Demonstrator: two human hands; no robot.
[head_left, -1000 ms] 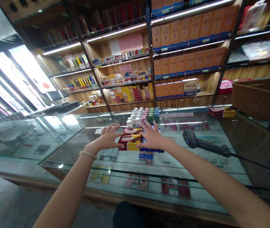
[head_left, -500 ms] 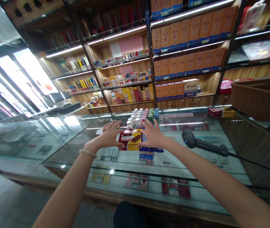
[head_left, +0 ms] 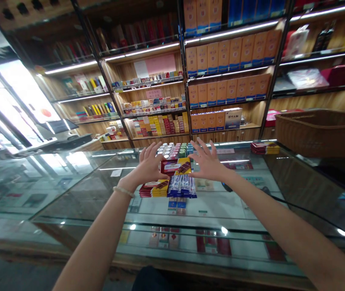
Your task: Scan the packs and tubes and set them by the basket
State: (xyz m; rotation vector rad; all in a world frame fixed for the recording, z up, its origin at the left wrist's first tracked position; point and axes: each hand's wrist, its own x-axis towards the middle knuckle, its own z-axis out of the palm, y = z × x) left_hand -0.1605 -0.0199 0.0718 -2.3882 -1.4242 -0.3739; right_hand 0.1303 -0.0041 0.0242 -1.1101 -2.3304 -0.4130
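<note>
- From here, I see the left hand [head_left: 146, 167] holding the left end of the chocolate [head_left: 172, 166], fingers spread, thumb well apart.
- The right hand [head_left: 209, 165] has its right end, fingers spread just as wide.
- The chocolate is over the counter [head_left: 217, 200], between the blue packs [head_left: 182, 186] and the far cans [head_left: 172, 150]; I can't tell whether it's raised.
</note>
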